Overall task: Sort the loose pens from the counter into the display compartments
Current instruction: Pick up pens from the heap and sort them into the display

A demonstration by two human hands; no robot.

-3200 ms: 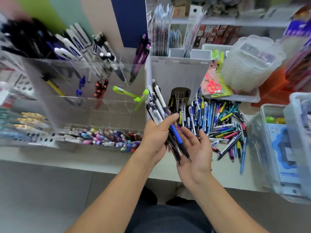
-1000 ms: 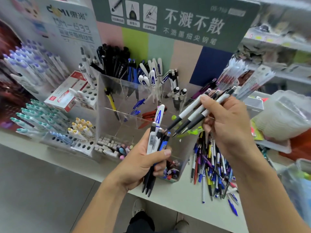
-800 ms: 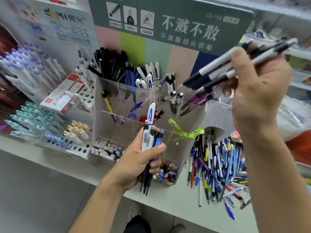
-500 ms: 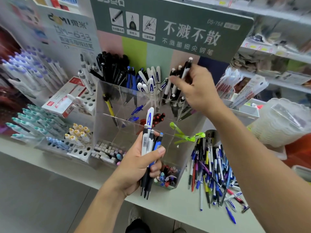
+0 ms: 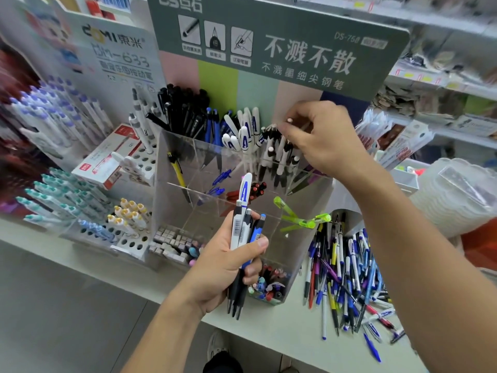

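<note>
My left hand (image 5: 223, 267) grips a small bundle of pens (image 5: 243, 238), black, white and blue, upright in front of the clear acrylic display (image 5: 172, 184). My right hand (image 5: 320, 135) reaches over the display's upper right compartment, where its fingertips pinch the top of a white-and-black pen (image 5: 289, 122) standing among similar pens (image 5: 279, 157). A heap of loose pens (image 5: 347, 278) lies on the counter (image 5: 282, 329) to the right of the display.
The display's other compartments hold black pens (image 5: 185, 109), white-capped pens (image 5: 244, 133), red pens and green highlighters (image 5: 298, 219). Racks of pens (image 5: 61, 195) and a red-and-white box stand at the left. Stacked clear plastic lids (image 5: 454, 195) sit at the right.
My right hand has lowered the white-and-black pens into the upper right compartment, and they now stand lower among the others. My left hand has kept its bundle still.
</note>
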